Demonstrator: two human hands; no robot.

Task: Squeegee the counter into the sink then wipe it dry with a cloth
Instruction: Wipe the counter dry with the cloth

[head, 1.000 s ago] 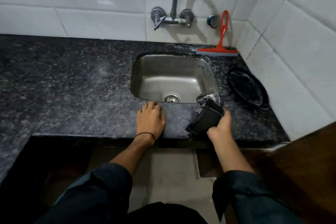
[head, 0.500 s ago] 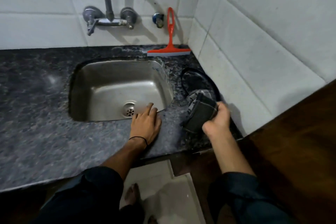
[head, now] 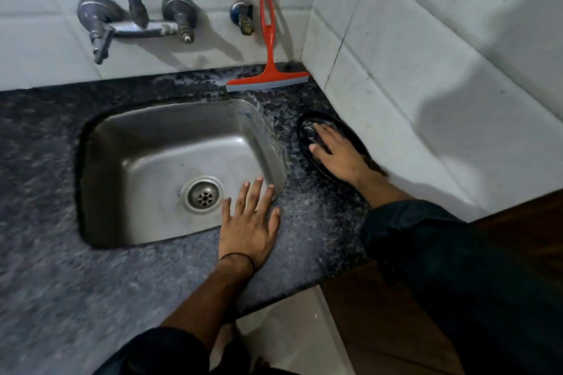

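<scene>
Wiping seems over, we judge: our right grip (head: pixel 338 155) rests released on the black dish (head: pixel 304 125), left grip (head: pixel 249 222) flat, released, on the desk (head: pixel 316 228); next we only withdraw

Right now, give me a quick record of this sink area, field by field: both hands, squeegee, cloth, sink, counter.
left hand: flat on the counter, fingertips over the sink rim, holding nothing
right hand: fingers spread on the black tray right of the sink
squeegee: red, leaning on the back wall tiles, blade on the counter, untouched
cloth: not clearly visible; may be under the right hand
sink: steel, drain uncovered
counter: dark speckled stone, looks wet behind the sink
</scene>
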